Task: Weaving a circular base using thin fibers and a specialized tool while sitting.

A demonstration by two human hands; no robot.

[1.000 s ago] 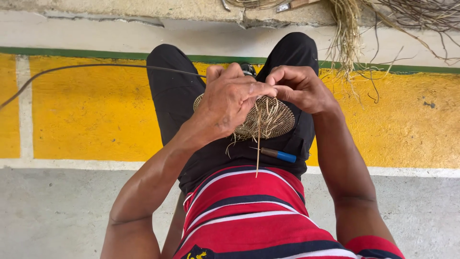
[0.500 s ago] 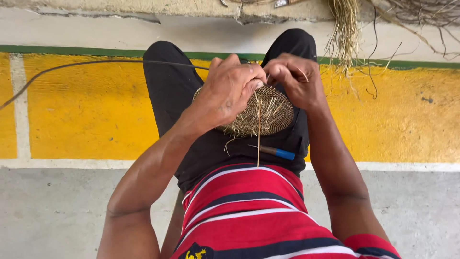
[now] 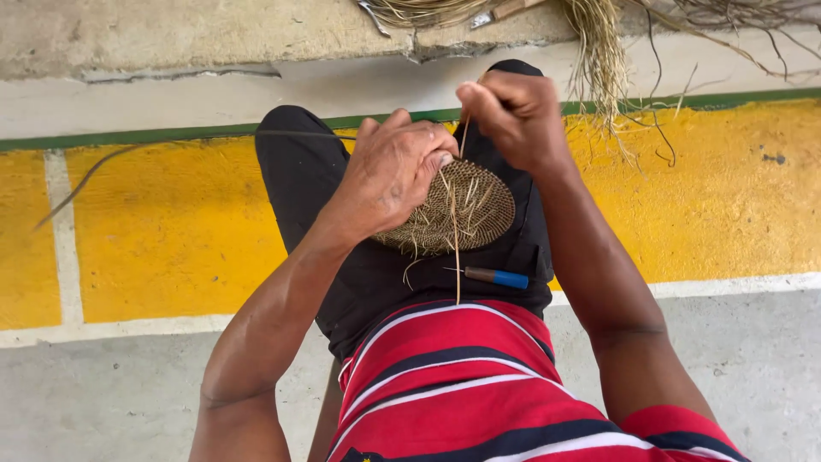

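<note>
**Fingers pinch a straw strand above a woven disc**

Fingers of the right hand (image 3: 517,115) pinch a thin straw strand (image 3: 455,231) raised above the lap. The left hand (image 3: 389,171) grips the round woven disc (image 3: 466,214), which rests on black shorts (image 3: 299,180). Just below the disc lies a blue-handled tool (image 3: 496,276). Loose straw (image 3: 599,51) hangs over a concrete ledge (image 3: 171,34) beyond the knees.

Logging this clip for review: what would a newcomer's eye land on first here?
First the round woven straw disc on the person's lap, mid-frame, pressed down by the left hand while the right hand pinches a thin fibre strand above it. Next the bright yellow painted floor band behind the legs. A blue-handled tool lies on the lap below the disc, and loose dry fibre hangs top right.
</note>
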